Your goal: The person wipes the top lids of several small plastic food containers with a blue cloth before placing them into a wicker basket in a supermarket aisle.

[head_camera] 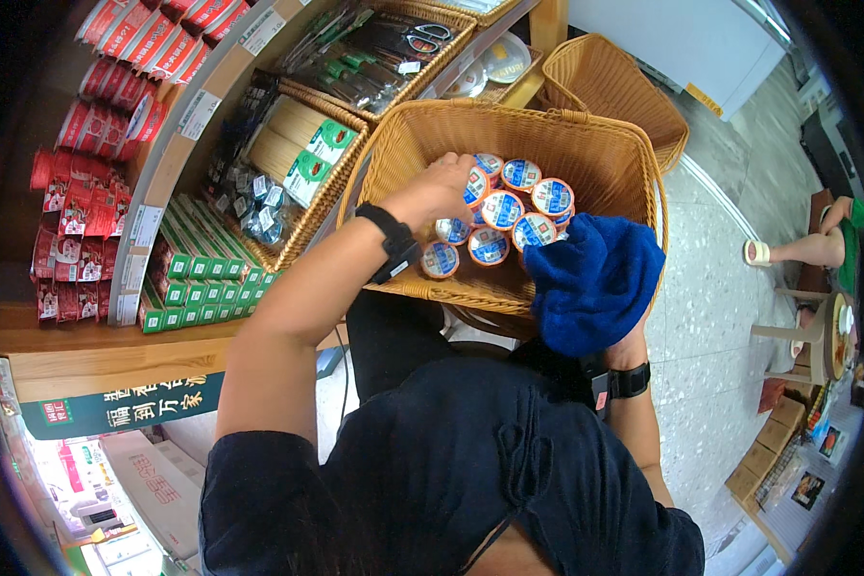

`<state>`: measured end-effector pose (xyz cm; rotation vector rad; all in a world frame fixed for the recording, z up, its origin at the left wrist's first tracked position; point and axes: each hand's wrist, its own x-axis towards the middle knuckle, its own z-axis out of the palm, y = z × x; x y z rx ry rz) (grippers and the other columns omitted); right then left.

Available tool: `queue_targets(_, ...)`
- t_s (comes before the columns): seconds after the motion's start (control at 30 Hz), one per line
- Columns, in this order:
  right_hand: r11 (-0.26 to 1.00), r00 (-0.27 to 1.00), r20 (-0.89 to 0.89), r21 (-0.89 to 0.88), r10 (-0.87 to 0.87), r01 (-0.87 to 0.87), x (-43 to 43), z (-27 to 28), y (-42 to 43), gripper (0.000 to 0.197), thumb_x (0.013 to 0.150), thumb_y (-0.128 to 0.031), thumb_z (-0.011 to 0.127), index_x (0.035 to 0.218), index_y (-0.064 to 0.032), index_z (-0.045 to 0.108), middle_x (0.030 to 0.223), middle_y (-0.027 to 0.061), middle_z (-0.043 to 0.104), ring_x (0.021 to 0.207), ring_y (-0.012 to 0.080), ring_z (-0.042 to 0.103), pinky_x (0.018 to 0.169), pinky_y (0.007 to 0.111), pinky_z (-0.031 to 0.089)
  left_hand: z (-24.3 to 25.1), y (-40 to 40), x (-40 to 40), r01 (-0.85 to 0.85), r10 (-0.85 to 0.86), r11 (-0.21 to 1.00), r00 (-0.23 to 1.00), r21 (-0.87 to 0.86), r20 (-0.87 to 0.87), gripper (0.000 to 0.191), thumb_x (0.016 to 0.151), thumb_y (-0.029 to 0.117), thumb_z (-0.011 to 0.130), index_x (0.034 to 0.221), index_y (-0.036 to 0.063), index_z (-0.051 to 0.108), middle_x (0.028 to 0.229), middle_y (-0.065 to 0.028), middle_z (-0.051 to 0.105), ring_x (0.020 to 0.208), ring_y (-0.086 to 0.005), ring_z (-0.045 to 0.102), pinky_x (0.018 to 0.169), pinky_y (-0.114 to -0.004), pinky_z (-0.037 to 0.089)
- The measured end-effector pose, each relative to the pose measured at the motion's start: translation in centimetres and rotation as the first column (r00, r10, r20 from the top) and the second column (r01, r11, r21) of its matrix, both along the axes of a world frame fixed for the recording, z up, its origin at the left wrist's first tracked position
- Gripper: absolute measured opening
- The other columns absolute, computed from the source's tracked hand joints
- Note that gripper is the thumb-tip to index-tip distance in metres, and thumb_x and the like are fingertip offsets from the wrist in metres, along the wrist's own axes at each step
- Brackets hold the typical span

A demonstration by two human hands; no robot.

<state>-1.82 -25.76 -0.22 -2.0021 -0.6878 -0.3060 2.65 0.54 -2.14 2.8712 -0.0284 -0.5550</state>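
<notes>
A wicker basket [417, 289] sits before me with several small round sealed tubs [502, 209] heaped in it. The tubs have blue and white printed lids with orange rims. My left hand [439, 189] reaches in from the left, thumb and fingers around a tub [477, 186] at the heap's left side. A dark blue cloth [596, 284] covers most of my right hand [628, 347] at the basket's near right corner. The cloth is bunched up and overlaps the rim; the fingers of that hand are hidden beneath it.
Wooden shelving on the left bears red-labelled packages [86, 201], green boxes [201, 266] and a wicker tray [288, 252] of chopsticks. Behind stands another wicker basket [612, 93]. Across the speckled floor [698, 302], at right, a person's leg [806, 250] shows near a small round table [839, 338].
</notes>
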Motion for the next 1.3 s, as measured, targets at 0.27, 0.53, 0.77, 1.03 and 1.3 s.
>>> queue_targets(0.27,0.934,0.917,-0.365,0.355,0.164,-0.025,0.4,-2.1,-1.1,0.040,0.076,-0.019,0.064,0.112,-0.0055,0.053,0.107,0.0094,0.055,0.099,0.0263,0.052,0.087,0.037,0.039,-3.2,-2.2,3.2,0.065,-0.067,0.998,0.995,0.022,0.075,0.083,0.057,0.029,0.081,0.122,0.0004,0.038,0.110,-0.0239,0.049,0.103,-0.0382,0.051,0.087,-0.040,0.043)
queue_targets(0.53,0.863,0.813,-0.509,0.506,0.284,0.015,0.2,-2.9,-1.9,0.036,0.087,-0.013,0.053,0.120,-0.0019,0.047,0.121,0.0096,0.052,0.111,0.0213,0.050,0.098,0.034,0.038,-5.8,-3.9,5.1,0.068,-0.069,0.998,0.994,0.012,0.089,0.089,0.058,0.033,0.081,0.129,0.0039,0.034,0.114,-0.0245,0.047,0.106,-0.0399,0.049,0.089,-0.041,0.043)
queue_targets(0.77,0.946,0.967,0.250,-0.324,0.050,0.035,1.4,-1.3,-0.9,0.037,0.070,-0.020,0.070,0.104,-0.0094,0.058,0.101,0.0097,0.056,0.096,0.0291,0.050,0.087,0.039,0.035,-0.8,-1.4,2.6,0.039,0.011,0.984,0.961,-0.172,0.277,0.053,0.078,0.032,0.061,0.122,0.0062,0.046,0.118,-0.0177,0.052,0.110,-0.0307,0.050,0.091,-0.040,0.041)
queue_targets(1.03,0.971,0.957,0.289,-0.226,-0.009,0.078,0.5,3.5,1.1,0.030,0.065,-0.032,0.072,0.083,-0.0113,0.058,0.079,0.0080,0.057,0.070,0.0298,0.051,0.062,0.039,0.037,13.8,4.8,-3.7,0.048,0.215,0.955,0.565,-0.292,0.797,0.029,0.077,-0.005,0.045,0.101,0.0054,0.058,0.085,-0.0092,0.061,0.069,-0.0181,0.061,0.066,-0.031,0.050)
queue_targets(1.3,0.792,0.852,-0.523,0.516,-0.011,0.327,-1.4,4.5,3.2,0.015,0.068,-0.026,0.062,0.061,-0.0163,0.053,0.060,0.0073,0.048,0.056,0.0284,0.049,0.048,0.041,0.033,22.9,17.2,-10.0,-0.471,0.131,0.873,-0.023,-0.126,0.991,0.022,0.082,0.006,0.055,0.104,0.0008,0.054,0.094,-0.0151,0.058,0.088,-0.0256,0.056,0.079,-0.035,0.046)
